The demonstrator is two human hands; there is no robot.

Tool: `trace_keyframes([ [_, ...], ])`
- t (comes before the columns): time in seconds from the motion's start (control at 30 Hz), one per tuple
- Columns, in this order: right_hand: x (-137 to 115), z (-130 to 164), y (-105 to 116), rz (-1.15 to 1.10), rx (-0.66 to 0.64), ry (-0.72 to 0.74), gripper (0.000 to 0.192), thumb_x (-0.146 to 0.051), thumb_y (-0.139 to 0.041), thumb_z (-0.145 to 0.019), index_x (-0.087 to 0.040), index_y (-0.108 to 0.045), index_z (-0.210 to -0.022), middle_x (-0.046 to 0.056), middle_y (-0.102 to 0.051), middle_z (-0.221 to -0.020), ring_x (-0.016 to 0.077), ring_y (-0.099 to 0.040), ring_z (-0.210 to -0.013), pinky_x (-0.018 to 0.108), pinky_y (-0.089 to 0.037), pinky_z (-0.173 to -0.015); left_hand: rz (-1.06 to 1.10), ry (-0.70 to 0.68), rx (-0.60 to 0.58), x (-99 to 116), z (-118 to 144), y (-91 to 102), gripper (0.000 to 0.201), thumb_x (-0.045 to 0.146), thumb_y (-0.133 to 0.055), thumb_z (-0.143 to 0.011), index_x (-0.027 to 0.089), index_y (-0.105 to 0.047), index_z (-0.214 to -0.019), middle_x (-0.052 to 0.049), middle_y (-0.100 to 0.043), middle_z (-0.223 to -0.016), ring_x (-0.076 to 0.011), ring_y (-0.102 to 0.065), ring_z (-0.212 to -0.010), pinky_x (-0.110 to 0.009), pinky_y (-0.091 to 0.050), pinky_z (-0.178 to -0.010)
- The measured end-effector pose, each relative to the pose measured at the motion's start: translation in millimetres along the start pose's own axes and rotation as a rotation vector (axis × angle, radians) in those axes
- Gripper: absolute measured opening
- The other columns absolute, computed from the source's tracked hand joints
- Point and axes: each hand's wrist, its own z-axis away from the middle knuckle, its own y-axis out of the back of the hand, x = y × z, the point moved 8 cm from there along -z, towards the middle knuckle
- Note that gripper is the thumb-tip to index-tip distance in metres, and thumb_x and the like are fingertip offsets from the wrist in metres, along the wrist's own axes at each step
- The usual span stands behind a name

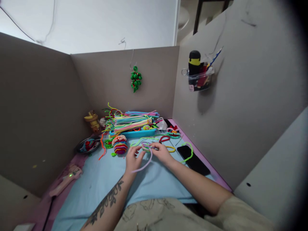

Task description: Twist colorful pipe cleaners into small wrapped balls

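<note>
My left hand (133,158) and my right hand (163,152) meet over the light blue mat (101,183), both pinching a pink-lilac pipe cleaner (147,162) that loops between them, coiled with a green strand at the fingertips. Just left of my left hand lies a rainbow coiled pipe-cleaner piece (119,145). Behind the hands a blue tray (141,132) carries a stack of coloured pipe cleaners (131,121).
A black phone (195,160) with a green pipe cleaner lying on it sits at the right. A metal dish (88,146) and a yellow figure (92,120) stand at the left, a pink glue gun (67,179) near the front left. Grey partition walls enclose the desk; a green ornament (136,79) hangs behind.
</note>
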Motion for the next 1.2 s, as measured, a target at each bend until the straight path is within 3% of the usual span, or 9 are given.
trace_keyframes([
  [0.27,-8,6,-10,0.091,-0.047,0.084,0.007,-0.021,-0.06,-0.07,-0.017,-0.062,-0.065,0.008,-0.064,-0.091,0.0203,-0.059,-0.091,0.031,-0.047,-0.078,-0.02,0.016,0.041,0,-1,0.9,0.026,0.038,-0.067,-0.068,0.016,-0.066,-0.083,-0.004,-0.061,-0.077,-0.0142,-0.052,-0.064,-0.026,-0.043,-0.059],
  [0.47,-11,8,-11,0.136,-0.086,0.144,0.006,-0.014,-0.059,-0.07,-0.017,-0.064,-0.067,0.007,-0.063,-0.093,0.0186,-0.059,-0.09,0.031,-0.046,-0.079,0.09,0.138,-0.029,-16,-5,-1.2,0.026,0.038,-0.067,-0.067,0.016,-0.07,-0.08,-0.005,-0.063,-0.074,-0.0134,-0.051,-0.061,-0.025,-0.042,-0.058],
  [0.77,-4,5,-7,0.119,-0.094,0.114,0.002,-0.019,-0.062,-0.069,-0.017,-0.063,-0.068,0.007,-0.063,-0.093,0.0197,-0.059,-0.093,0.033,-0.046,-0.081,0.25,0.305,-0.207,-38,-2,-17.1,0.029,0.038,-0.069,-0.063,0.014,-0.072,-0.079,-0.002,-0.062,-0.062,-0.0137,-0.051,-0.058,-0.025,-0.039,-0.056],
  [0.93,5,2,-6,0.035,-0.109,0.03,0.005,-0.022,-0.062,-0.067,-0.017,-0.062,-0.067,0.008,-0.063,-0.095,0.0209,-0.059,-0.095,0.033,-0.048,-0.078,0.282,0.304,-0.212,-33,-2,-20.1,0.023,0.037,-0.07,-0.061,0.015,-0.071,-0.066,-0.001,-0.057,-0.056,-0.0119,-0.047,-0.054,-0.023,-0.035,-0.051],
  [1.1,10,1,-9,-0.002,-0.153,0.002,0.007,-0.023,-0.064,-0.066,-0.016,-0.062,-0.069,0.007,-0.064,-0.096,0.0219,-0.059,-0.096,0.036,-0.044,-0.086,0.455,0.347,-0.209,-35,0,-27.9,0.027,0.04,-0.072,-0.057,0.014,-0.065,-0.058,0.002,-0.05,-0.049,-0.009,-0.041,-0.048,-0.021,-0.029,-0.046],
  [1.2,9,2,-13,-0.07,-0.207,-0.016,0.015,-0.022,-0.061,-0.067,-0.017,-0.065,-0.081,0.006,-0.064,-0.101,0.0216,-0.058,-0.099,0.036,-0.043,-0.089,0.521,0.412,-0.203,-38,2,-28.1,0.027,0.04,-0.071,-0.058,0.014,-0.06,-0.056,0.004,-0.044,-0.046,-0.007,-0.035,-0.044,-0.021,-0.024,-0.044],
])
